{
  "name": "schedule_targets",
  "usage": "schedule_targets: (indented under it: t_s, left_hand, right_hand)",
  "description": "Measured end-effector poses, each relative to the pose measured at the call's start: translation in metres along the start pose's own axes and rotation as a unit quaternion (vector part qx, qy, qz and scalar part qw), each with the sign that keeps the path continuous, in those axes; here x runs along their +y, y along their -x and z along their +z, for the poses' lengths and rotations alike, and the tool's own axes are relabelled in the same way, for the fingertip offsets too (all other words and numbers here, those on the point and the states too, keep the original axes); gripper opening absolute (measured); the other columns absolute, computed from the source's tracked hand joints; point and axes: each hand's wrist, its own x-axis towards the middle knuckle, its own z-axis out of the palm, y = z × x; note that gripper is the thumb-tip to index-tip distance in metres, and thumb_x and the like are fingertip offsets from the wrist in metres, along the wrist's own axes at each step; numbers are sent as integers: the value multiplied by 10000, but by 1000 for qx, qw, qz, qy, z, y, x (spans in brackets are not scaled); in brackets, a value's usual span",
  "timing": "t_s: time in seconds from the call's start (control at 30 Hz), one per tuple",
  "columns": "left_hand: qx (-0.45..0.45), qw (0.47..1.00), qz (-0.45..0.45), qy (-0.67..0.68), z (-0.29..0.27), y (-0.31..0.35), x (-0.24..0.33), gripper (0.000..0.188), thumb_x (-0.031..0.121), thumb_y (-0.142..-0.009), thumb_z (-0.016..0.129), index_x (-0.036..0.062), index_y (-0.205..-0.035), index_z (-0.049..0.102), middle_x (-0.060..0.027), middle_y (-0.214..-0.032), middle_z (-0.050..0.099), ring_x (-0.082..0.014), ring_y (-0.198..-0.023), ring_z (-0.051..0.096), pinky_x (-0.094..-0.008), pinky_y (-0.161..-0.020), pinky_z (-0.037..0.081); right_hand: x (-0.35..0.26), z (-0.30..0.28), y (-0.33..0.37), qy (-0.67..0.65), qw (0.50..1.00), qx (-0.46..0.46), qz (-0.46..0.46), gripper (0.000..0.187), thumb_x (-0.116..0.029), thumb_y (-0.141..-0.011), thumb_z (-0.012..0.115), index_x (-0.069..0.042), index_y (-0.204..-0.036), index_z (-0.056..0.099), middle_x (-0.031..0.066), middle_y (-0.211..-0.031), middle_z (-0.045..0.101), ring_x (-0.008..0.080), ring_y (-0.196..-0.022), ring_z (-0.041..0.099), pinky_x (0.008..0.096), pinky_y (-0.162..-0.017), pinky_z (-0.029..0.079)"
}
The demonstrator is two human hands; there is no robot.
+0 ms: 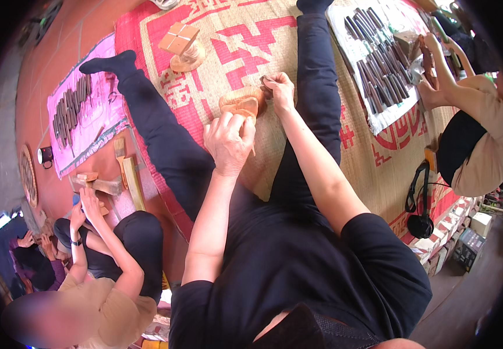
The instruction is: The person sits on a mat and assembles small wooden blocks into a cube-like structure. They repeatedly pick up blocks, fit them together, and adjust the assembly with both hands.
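Note:
Between my legs is a light-brown carved wooden piece [241, 103], rounded with a curved lip at its near side. My left hand [229, 142] is closed over the near edge of it, knuckles up. At the far right side of the wood, my right hand [282, 92] pinches a small dark piece [265, 87] that touches or lies very close to the wood. What kind of thing this dark piece is, I cannot make out. Farther off on the mat stands another wooden block [179, 38] with a light cross on its square top and a rounded base.
I sit on a red and straw-coloured woven mat [251, 26]. Rows of chisels [382, 70] lie on a white cloth at right, and more tools [72, 110] on a pink cloth at left. A mallet [109, 186], a brush [120, 148] and a mug [45, 156] are at left. Co-workers sit on both sides.

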Motion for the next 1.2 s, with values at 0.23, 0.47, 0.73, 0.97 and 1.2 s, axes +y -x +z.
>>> schedule_targets:
  t_s: [0.23, 0.47, 0.73, 0.97, 1.2]
  left_hand:
    - [6, 1000, 4, 2, -1, -4, 3, 187, 227, -794, 711, 126, -676, 607, -25, -707, 572, -220, -638, 567, -374, -613, 409]
    - [5, 1000, -8, 12, -2, -6, -1, 162, 182, -805, 691, 96, -703, 599, -42, -704, 577, -240, -670, 590, -372, -626, 417]
    - [6, 1000, -9, 19, -2, -11, 2, 161, 189, -821, 683, 99, -717, 600, -41, -703, 575, -244, -670, 589, -371, -622, 411]
    - [10, 999, -41, 25, -4, -8, -6, 175, 197, -819, 693, 93, -719, 594, -43, -706, 575, -246, -674, 589, -372, -626, 411]
    - [7, 999, -32, 18, -3, -12, 1, 163, 191, -823, 690, 91, -730, 601, -44, -713, 584, -245, -672, 596, -369, -621, 413]
  right_hand:
    - [21, 6, 27, 17, 994, -39, -105, 105, -4, -818, 692, -41, -790, 597, 22, -746, 623, 79, -710, 544, 250, -663, 447]
    - [9, 0, 4, -22, 998, -35, -45, 117, -41, -855, 682, -51, -804, 576, 26, -747, 635, 98, -624, 556, 238, -582, 450]
    - [21, 14, -6, 127, 978, 8, -164, 119, -49, -866, 687, -39, -826, 575, 17, -774, 619, 88, -676, 553, 244, -634, 450]
    - [13, 11, 23, 36, 993, -84, -74, 103, -14, -839, 676, -59, -837, 583, 19, -821, 658, 86, -772, 582, 231, -728, 466]
    - [23, 16, -18, 21, 997, 16, -73, 84, -60, -824, 700, -33, -812, 621, 59, -736, 651, 113, -688, 565, 260, -641, 459]
